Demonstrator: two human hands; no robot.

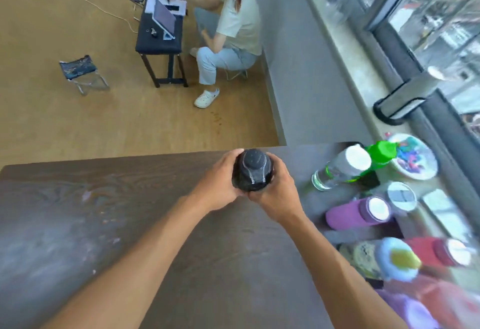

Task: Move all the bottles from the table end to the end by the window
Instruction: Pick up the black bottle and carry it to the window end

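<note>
With your left hand [220, 180] and right hand [272, 193] both wrapped around the black bottle [253, 170] over the table's [104, 225] middle, carry it upright toward the window-side bottles [363, 214], setting down clear.

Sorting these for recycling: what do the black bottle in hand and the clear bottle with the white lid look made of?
Black bottle: probably matte plastic; dull, no glare. Clear bottle: see-through glass or hard plastic, glossy; white lid likely plastic.

A seated person [233, 25] faces a dark bench [161, 35] beside a folding stool [78, 69].
</note>
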